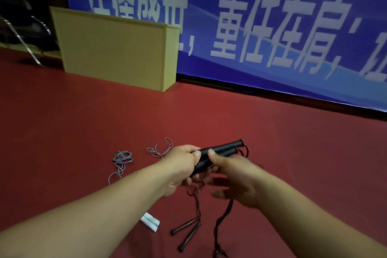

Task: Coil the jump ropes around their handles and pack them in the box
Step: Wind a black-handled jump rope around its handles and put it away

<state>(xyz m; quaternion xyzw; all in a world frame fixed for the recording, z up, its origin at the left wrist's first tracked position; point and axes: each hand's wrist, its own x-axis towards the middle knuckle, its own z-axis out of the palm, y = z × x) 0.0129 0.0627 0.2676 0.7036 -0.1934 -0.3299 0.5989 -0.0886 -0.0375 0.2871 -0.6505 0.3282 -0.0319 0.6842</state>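
Left hand (184, 161) and right hand (234, 178) both gripping paired black handles (222, 150), rope (225, 213) hanging uncoiled. Grey rope (123, 159), brown handles (186, 232) loose on floor; box (117, 50) awaiting, nothing visibly packed.

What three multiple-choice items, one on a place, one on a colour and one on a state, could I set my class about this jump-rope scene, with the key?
1. Where does the cardboard box stand?
A. on the red floor against the blue banner
B. between the two hands
C. on the chair

2. What colour are the handles lying under the left forearm?
A. black
B. white
C. red

3. What is happening to the black handles?
A. they lie untouched on the floor
B. they sit inside the box
C. both hands grip them together

Key: 1 A, the box rests on the floor with its back to the banner. 2 B, the white handles lie side by side, pale against the floor. 3 C, the left hand and right hand hold the pair, rope dangling below.
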